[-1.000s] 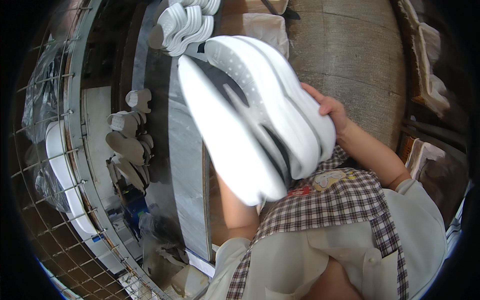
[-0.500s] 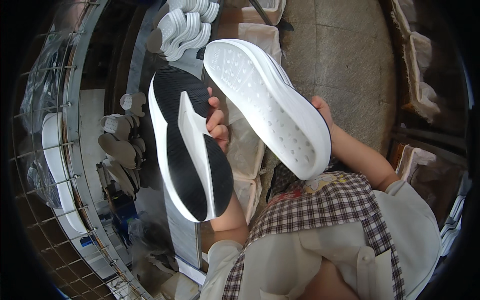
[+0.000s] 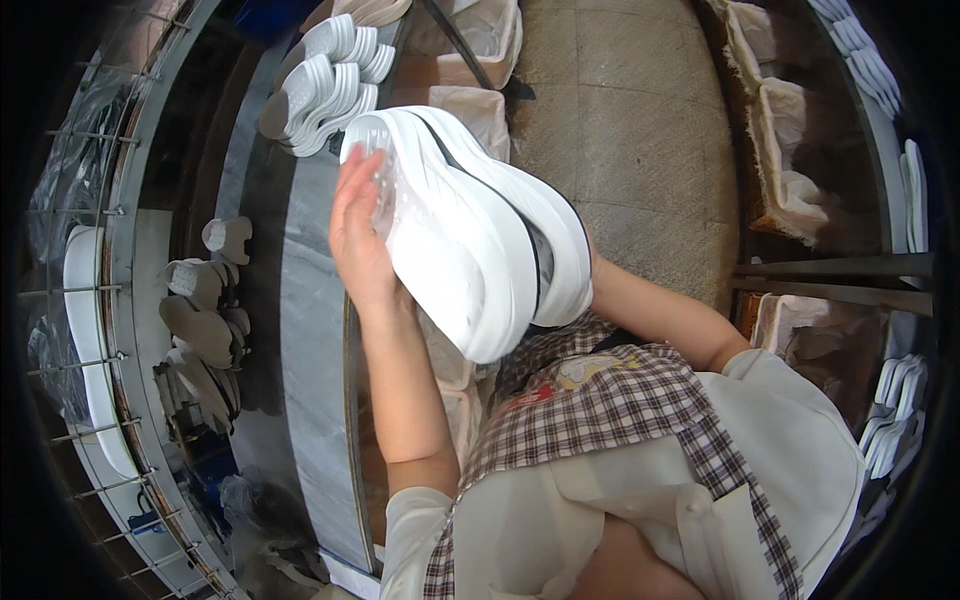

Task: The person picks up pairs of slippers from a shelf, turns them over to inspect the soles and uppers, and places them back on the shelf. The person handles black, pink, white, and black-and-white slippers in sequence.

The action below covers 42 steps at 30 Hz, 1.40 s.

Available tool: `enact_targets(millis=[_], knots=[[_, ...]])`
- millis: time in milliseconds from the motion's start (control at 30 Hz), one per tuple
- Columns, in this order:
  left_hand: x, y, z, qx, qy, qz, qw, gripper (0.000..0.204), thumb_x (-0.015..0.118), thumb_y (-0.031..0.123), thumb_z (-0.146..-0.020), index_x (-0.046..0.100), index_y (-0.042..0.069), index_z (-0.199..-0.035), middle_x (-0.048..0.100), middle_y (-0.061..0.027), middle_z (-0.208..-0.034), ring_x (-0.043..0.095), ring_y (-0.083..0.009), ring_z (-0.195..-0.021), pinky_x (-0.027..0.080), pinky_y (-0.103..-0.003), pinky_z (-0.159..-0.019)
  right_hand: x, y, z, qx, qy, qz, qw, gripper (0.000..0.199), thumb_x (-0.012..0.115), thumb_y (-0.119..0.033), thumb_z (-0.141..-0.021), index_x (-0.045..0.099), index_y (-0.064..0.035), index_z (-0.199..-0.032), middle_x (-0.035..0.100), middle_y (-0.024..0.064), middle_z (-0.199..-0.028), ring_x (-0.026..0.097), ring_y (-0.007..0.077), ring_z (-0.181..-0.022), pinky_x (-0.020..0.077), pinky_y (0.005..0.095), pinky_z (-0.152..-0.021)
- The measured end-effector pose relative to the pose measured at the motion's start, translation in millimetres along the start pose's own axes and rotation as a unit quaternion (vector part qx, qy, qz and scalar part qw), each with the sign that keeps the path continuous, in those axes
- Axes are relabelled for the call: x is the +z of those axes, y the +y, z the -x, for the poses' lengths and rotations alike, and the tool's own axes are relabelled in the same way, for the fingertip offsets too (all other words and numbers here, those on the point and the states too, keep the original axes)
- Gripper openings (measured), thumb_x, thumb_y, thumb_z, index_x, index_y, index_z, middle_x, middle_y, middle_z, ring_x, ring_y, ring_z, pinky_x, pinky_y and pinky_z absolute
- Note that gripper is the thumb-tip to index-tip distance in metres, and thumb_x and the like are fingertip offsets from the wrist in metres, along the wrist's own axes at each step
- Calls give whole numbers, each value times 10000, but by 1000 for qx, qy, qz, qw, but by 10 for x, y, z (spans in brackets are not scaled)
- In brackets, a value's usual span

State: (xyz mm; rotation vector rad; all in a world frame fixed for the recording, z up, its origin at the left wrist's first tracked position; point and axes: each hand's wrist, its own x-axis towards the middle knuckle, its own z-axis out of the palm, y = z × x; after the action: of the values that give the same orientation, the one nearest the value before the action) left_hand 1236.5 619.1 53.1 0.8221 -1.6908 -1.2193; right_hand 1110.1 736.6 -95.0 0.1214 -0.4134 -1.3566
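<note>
Two thick white shoe soles, a front shoe sole (image 3: 450, 250) and a rear shoe sole (image 3: 560, 225), are held close together in front of my chest. The front one turns its white, dimpled inner side toward me, and a dark line shows between the two. My left hand (image 3: 362, 240) grips the front sole along its left edge near the far end; its fingers reach over the rim and its thumb is hidden. Behind the rear sole's right edge is my right hand (image 3: 594, 270), mostly covered by it, with the fingers out of sight.
A grey bench (image 3: 315, 270) runs along my left, with stacked white soles (image 3: 325, 90) at its far end. More soles (image 3: 200, 320) sit lower left, beside a wire grid (image 3: 110, 290). Lined bins (image 3: 465, 115) stand beyond the bench; another lined bin (image 3: 790, 130) is at right.
The left-hand sole has turned from its black tread to its white inner side. Both soles, formerly apart, are now together. My left hand now shows in front of the sole's edge.
</note>
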Motion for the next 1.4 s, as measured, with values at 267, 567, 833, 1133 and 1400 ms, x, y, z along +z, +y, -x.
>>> enact_targets(millis=[267,567,833,1133,1400], knots=[[131,197,-163,35,-111,-17,993,442,374,277,-962,618,-80,-1054,544,-212,-1231,424,-303,-1240,260,-358,-1055,-4,-65,-91,-68,143,403,902,483,491,-417,-858,510,-146,-1257,570,90,-1195,538,343,-1068,419,596,-865],[273,534,-145,164,-65,-222,959,404,370,304,-962,650,27,-1052,602,-118,-1171,466,-290,-1191,227,-410,-1038,340,-186,-227,21,72,302,950,910,820,-334,-639,331,-139,-1381,433,24,-1342,386,193,-1235,280,327,-1076],[233,660,-81,209,-47,-289,933,383,384,303,-958,653,55,-1070,591,-87,-1200,438,-277,-1224,142,-525,-1046,459,-88,-306,-71,17,525,848,758,406,-594,-844,300,-85,-1397,342,248,-1363,366,511,-1183,400,623,-893],[74,692,12,212,-10,-311,926,374,422,320,-938,655,62,-1077,583,-82,-1215,410,-287,-1253,72,-629,-1031,494,-1,-469,6,-1,301,954,677,521,-470,-856,320,-103,-1388,442,133,-1332,514,333,-1128,495,503,-858],[-259,594,37,198,17,-341,919,375,456,342,-922,659,61,-1063,581,-91,-1216,424,-290,-1237,85,-648,-1010,651,326,-691,-53,-13,548,835,686,513,-419,-865,264,-86,-1411,389,117,-1388,425,270,-1225,386,414,-957]])
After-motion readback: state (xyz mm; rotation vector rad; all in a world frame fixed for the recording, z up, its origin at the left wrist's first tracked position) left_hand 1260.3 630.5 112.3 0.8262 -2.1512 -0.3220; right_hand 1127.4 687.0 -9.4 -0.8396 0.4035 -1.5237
